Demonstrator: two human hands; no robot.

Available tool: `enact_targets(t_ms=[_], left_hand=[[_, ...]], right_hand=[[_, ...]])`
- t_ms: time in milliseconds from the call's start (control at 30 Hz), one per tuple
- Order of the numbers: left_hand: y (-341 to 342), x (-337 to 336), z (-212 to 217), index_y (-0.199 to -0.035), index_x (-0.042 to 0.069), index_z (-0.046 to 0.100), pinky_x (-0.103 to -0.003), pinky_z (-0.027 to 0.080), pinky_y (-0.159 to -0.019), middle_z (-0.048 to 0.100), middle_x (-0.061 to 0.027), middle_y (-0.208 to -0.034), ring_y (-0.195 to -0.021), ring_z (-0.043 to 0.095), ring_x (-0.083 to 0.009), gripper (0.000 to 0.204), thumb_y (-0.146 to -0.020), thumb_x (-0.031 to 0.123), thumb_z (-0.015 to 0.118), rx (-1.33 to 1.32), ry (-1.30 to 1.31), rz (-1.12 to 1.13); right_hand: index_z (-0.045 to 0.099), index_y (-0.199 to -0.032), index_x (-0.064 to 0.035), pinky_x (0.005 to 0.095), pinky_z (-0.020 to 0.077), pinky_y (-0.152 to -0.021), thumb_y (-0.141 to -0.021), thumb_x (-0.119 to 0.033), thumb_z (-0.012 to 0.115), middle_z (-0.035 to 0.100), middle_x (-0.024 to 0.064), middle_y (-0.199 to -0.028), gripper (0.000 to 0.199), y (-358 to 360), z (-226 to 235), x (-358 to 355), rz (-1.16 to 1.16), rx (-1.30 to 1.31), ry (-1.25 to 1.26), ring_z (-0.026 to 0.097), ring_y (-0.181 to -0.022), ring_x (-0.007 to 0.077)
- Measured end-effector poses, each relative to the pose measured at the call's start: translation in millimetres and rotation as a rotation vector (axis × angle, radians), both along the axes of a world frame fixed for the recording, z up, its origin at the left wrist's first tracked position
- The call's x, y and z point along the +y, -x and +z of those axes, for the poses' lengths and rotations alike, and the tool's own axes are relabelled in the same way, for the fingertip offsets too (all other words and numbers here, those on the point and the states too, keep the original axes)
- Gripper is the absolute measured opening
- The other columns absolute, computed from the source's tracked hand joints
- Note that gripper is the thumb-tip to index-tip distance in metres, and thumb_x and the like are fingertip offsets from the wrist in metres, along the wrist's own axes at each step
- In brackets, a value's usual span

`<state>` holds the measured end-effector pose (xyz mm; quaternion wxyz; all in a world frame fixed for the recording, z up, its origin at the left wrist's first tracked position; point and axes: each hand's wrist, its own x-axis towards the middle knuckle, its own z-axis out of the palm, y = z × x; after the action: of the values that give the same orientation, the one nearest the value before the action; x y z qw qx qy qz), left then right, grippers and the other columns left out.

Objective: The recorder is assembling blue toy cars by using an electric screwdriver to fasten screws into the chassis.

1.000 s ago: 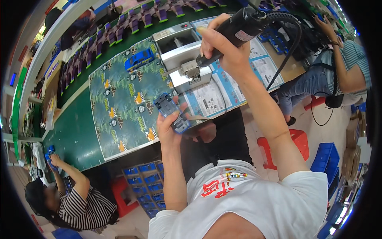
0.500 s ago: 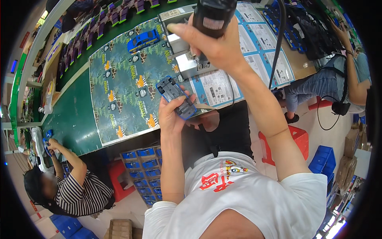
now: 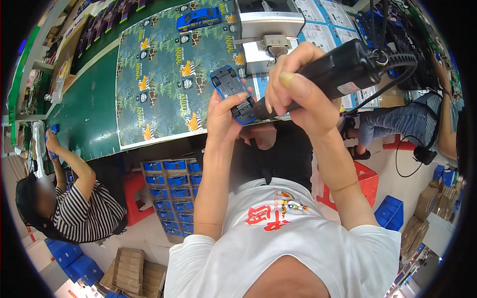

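My left hand [image 3: 224, 115] holds a blue toy car [image 3: 232, 93] upside down, its black underside and wheels facing up. My right hand [image 3: 298, 92] grips a black electric screwdriver [image 3: 338, 74] with a coiled cable, its tip resting against the car's underside. Both hands are raised above the near edge of the workbench [image 3: 89, 114]. A second blue toy car [image 3: 198, 18] stands on the patterned mat [image 3: 164, 64] at the far side.
A grey metal fixture [image 3: 268, 30] stands on the bench behind my hands. Trays of blue cars [image 3: 171, 193] sit under the bench. A person in a striped shirt [image 3: 84, 208] works at my left, another person [image 3: 427, 119] sits at my right. Red stool [image 3: 365, 179], blue crates [image 3: 390, 211].
My right hand has brought the screwdriver down from high above the bench until its tip meets the car. My left hand has kept hold of the car and tilted it toward the tool.
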<state>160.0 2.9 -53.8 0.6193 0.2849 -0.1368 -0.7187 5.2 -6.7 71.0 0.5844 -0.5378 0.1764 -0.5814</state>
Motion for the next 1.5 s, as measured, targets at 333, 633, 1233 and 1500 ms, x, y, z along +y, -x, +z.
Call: enact_targets(t_ms=[333, 633, 1233, 1500], left_hand=[[3, -8, -10, -0.117, 0.0, 0.057, -0.039, 0.058, -0.082, 0.065, -0.0124, -0.106, -0.092, 0.067, -0.0245, 0.04, -0.079, -0.009, 0.064, 0.151, -0.118, -0.056], [-2, -4, 1, -0.119, 0.0, 0.057, -0.041, 0.056, -0.088, 0.064, -0.0123, -0.107, -0.096, 0.067, -0.0258, 0.039, -0.081, -0.007, 0.064, 0.152, -0.129, -0.07], [-4, -5, 3, -0.118, 0.002, 0.058, -0.041, 0.057, -0.084, 0.066, -0.012, -0.105, -0.094, 0.067, -0.0245, 0.03, -0.088, 0.0, 0.064, 0.226, -0.117, -0.086], [-42, -14, 17, -0.119, 0.005, 0.059, -0.041, 0.055, -0.077, 0.064, -0.0113, -0.102, -0.094, 0.065, -0.0224, 0.051, -0.099, 0.051, 0.055, -0.291, 0.103, -0.007]], right_hand=[[0.047, -0.079, -0.0049, 0.0262, 0.0443, -0.051, -0.082, -0.008, 0.072, 0.054, 0.0074, -0.061, 0.026, -10, -17, -2, 0.019, 0.149, 0.04, 0.05, -0.049, 0.0123], [0.048, -0.078, -0.0048, 0.0261, 0.0443, -0.052, -0.08, -0.008, 0.074, 0.054, 0.0054, -0.061, 0.027, -9, -17, 2, 0.085, 0.2, -0.089, 0.053, -0.051, 0.0127], [0.05, -0.086, -0.0029, 0.029, 0.0484, -0.051, -0.082, -0.01, 0.072, 0.053, 0.007, -0.064, 0.023, -6, -13, -4, 0.073, 0.135, 0.093, 0.052, -0.048, 0.0139], [0.053, -0.086, -0.0022, 0.0269, 0.0471, -0.054, -0.077, -0.008, 0.073, 0.058, 0.0086, -0.069, 0.022, 42, 11, 0, 0.005, -0.079, 0.177, 0.054, -0.056, 0.0129]])
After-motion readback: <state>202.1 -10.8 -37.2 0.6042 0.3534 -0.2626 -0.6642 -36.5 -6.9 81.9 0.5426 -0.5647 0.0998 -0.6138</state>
